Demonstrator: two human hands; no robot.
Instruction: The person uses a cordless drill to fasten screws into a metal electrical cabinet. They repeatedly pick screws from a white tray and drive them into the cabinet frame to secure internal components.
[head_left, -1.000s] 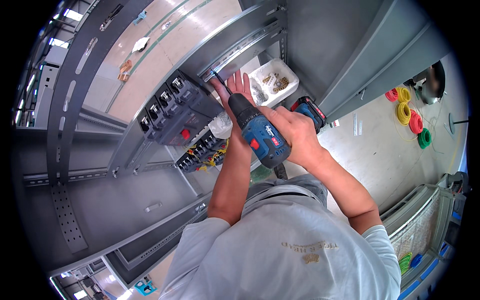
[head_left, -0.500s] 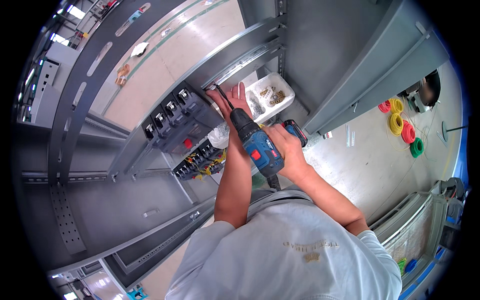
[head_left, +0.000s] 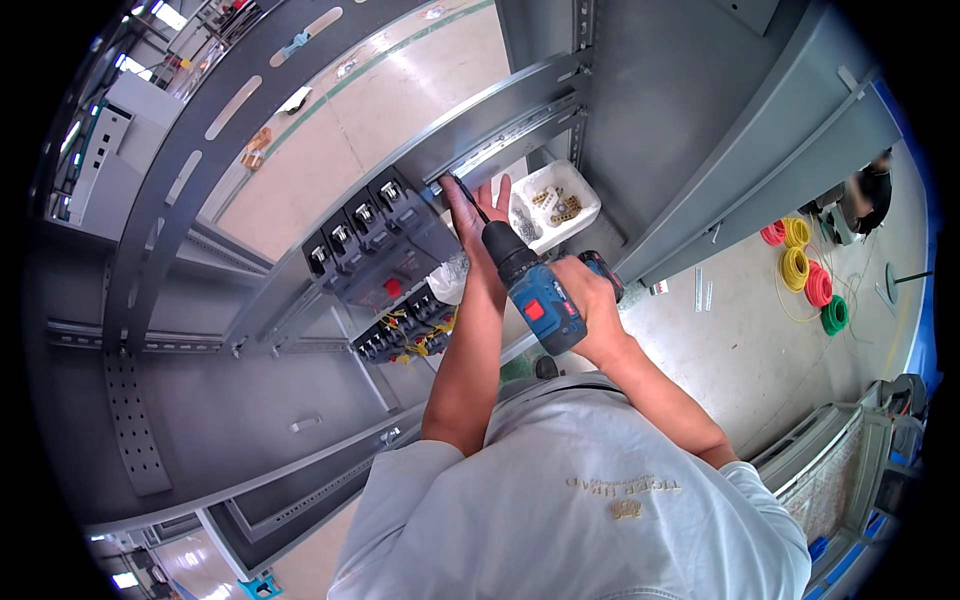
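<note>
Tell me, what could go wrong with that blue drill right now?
The left hand sits right beside the drill bit's tip at the grey rail, so a slip might jab the fingers. The right hand holds the drill alone at arm's reach, so it might wobble. A loosened screw could drop past the black breakers.

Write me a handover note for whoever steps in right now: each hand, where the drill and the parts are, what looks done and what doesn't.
Right hand: closed around the grip of the blue cordless drill, long bit pointing up-left at the grey rail.
Left hand: open, fingers spread by the bit's tip, steadying it against the rail.
Black breaker block sits on the frame just left of the bit; a second one hangs lower.
White bin of brass fittings lies behind the hands.
Whether the screw is seated cannot be seen; the fastening at the bit is probably not finished.
</note>
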